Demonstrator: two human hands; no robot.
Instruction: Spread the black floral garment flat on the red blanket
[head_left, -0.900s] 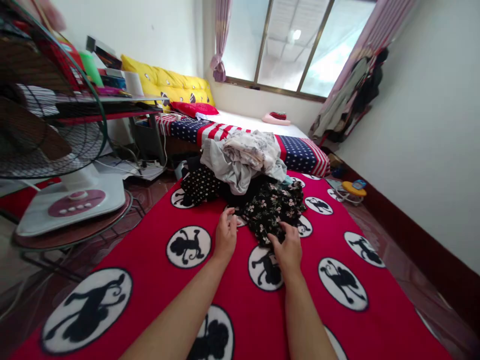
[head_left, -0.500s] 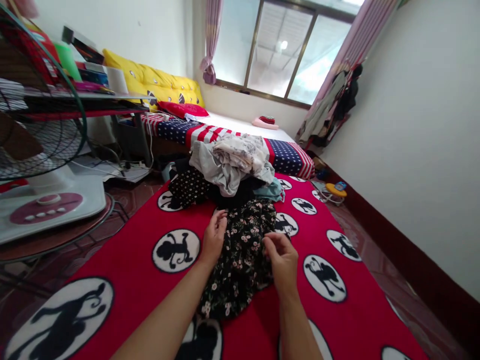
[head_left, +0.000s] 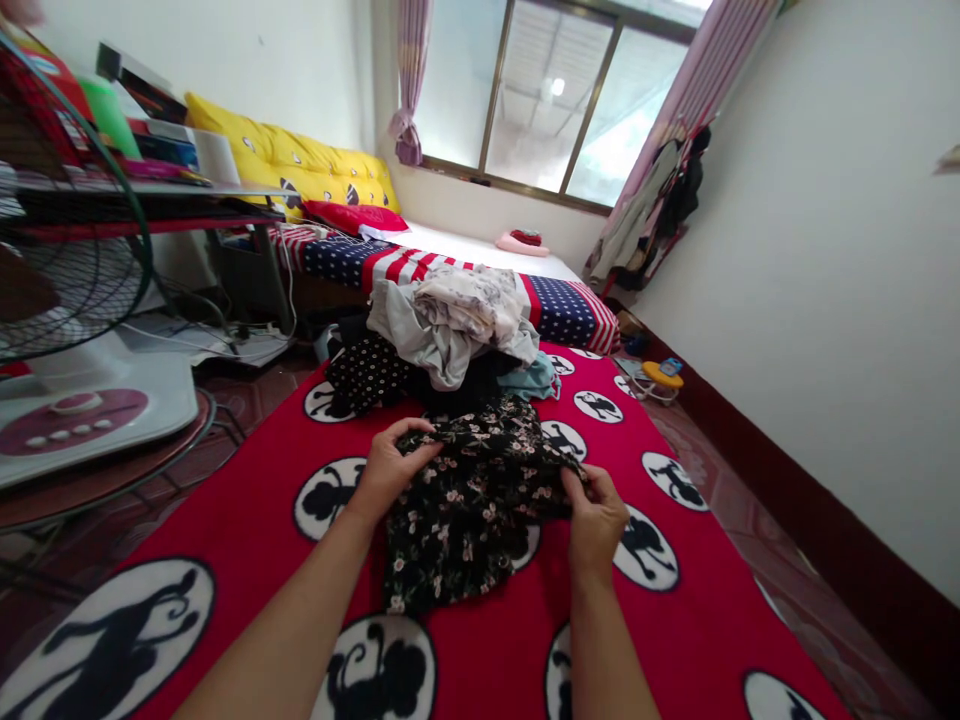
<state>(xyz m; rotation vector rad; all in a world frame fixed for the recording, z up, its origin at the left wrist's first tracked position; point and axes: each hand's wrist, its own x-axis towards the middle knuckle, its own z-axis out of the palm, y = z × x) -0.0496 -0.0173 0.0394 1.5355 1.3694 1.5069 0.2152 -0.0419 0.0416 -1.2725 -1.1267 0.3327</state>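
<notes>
Left hand: the left hand (head_left: pixel 386 470) is gripping the near-left edge of the floral garment (head_left: pixel 469 495), fingers curled over the cloth at about 10 o'clock of it.
Right hand: the right hand (head_left: pixel 596 515) is pinching the garment's right edge at about 3 o'clock, thumb and fingers closed on a fold.
Garment: dark with small pale flowers, it is lying bunched on the red blanket (head_left: pixel 247 520) between the two hands — its far edge is touching the pile (head_left: pixel 450 330) at 12 o'clock.
Pile: grey, white and dotted clothes are heaped against the foot of the bed (head_left: pixel 555 300), with a teal piece (head_left: pixel 534 380) poking out at its right.
Surroundings: a fan (head_left: pixel 71 300) is standing at 9 o'clock on a low stand; a small toy (head_left: pixel 658 375) is sitting by the wall at 2 o'clock.
Risk, snagging: the garment's far edge may be lying under the pile, so pulling it nearer could be dragging other clothes down with it.
Risk, twisting: the cloth is crumpled, and I cannot tell which edges the hands are holding — spreading it from mismatched edges would be leaving it twisted.
Risk, slipping: the right pinch is taking only a small fold, which could be sliding out under a tug.
</notes>
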